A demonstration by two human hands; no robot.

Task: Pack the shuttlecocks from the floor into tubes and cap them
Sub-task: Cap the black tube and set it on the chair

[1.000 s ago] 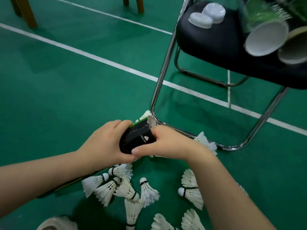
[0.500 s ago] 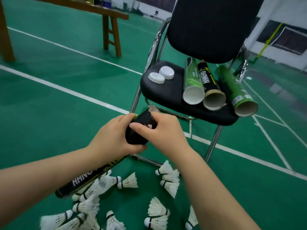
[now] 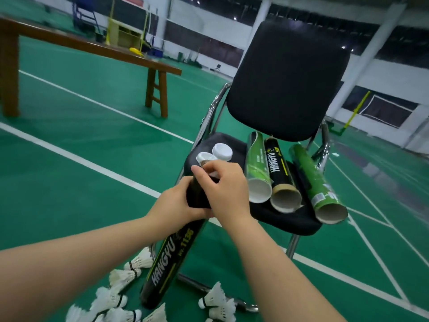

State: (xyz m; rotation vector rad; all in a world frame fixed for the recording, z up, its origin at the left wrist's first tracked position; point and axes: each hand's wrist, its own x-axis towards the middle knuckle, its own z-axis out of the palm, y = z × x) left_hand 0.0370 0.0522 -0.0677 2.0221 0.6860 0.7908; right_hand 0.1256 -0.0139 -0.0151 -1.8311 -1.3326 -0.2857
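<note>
Black tube (image 3: 171,256) slants over the chair seat's (image 3: 290,223) front-left corner. Left hand (image 3: 173,203) clamps its upper end; right hand (image 3: 222,189) fingers curl on its mouth. Advice: steady the tube, then seat a white cap (image 3: 221,151) squarely.

Free room: the green floor (image 3: 76,196) left of the chair lies open up to the wooden bench (image 3: 92,46). Obstacles: on the chair seat (image 3: 290,223), a pale green tube (image 3: 256,168), a black tube (image 3: 279,168) and a dark green tube (image 3: 313,177) lie side by side and fill its right part. Two white caps (image 3: 222,152) occupy the left rear. The backrest (image 3: 287,77) closes the rear. The held tube (image 3: 171,259), gripped by the left hand (image 3: 176,205) and the right hand (image 3: 222,184), slants across the seat's left front corner. Shuttlecocks (image 3: 216,298) litter the floor around the chrome rail (image 3: 197,284).
</note>
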